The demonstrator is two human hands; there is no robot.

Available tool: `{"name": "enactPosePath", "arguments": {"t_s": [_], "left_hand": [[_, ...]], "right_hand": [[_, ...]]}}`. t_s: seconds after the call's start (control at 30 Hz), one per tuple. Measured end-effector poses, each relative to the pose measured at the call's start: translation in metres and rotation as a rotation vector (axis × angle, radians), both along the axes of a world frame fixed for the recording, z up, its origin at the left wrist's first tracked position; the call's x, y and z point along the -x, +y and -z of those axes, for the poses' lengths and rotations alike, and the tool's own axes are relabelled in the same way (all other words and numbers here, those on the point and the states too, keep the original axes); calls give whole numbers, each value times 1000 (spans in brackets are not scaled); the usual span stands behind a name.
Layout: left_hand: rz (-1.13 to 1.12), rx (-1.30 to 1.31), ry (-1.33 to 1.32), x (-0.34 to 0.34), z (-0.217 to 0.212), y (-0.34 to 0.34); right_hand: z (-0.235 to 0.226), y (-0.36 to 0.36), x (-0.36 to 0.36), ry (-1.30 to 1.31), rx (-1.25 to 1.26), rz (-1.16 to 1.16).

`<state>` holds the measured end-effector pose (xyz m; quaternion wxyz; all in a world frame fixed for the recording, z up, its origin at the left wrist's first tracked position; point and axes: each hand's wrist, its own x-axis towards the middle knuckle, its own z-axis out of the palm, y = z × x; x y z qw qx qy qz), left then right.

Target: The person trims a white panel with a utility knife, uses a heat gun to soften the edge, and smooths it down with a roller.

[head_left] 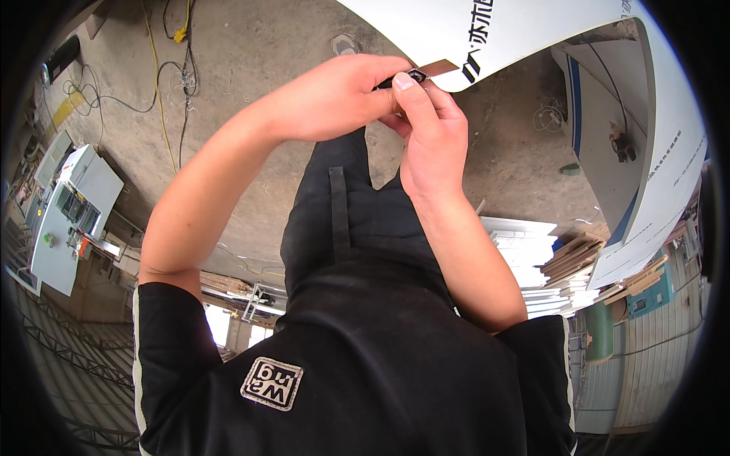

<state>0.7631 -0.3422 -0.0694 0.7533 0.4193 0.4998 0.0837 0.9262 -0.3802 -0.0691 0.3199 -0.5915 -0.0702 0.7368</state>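
Both hands meet in front of me at the top middle, around a black utility knife (417, 76). A flat brownish blade (442, 67) sticks out from it toward the right. My left hand (331, 95) is closed round the handle, most of which its fingers hide. My right hand (432, 144) pinches the front end, its thumb on top near the blade; its other fingertips are partly covered. Just beyond the blade is the rounded corner of a large white panel (532, 38) with dark printing. I cannot tell whether blade and panel touch.
Black and yellow cables (157, 83) trail over the concrete floor (236, 45) at left. A grey-white machine (76, 205) stands far left. At right are stacked white boards (525, 262) and wooden strips (574, 258), below the panel's curved, hanging side (677, 175).
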Motion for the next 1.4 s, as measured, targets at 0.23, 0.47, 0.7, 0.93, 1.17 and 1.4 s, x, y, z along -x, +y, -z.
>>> {"name": "enactPosePath", "arguments": {"t_s": [0.23, 0.47, 0.7, 0.93, 1.17, 1.4], "left_hand": [[-43, 58, -21, 0, -1, 0], [-2, 77, -61, -10, -2, 0], [-147, 110, -63, -9, -2, -8], [-118, 108, -68, -8, -4, -4], [-115, 123, -83, -5, -2, -3], [-33, 126, -63, -11, -4, -1]], "right_hand": [[2, 0, -2, 5, -4, -14], [4, -6, -14, -30, 2, -24], [0, 4, -11, -4, 27, -74], [1, 4, -10, -6, 20, -82], [4, 2, -7, -5, -4, -68], [10, -6, -19, -74, -13, -119]]}}
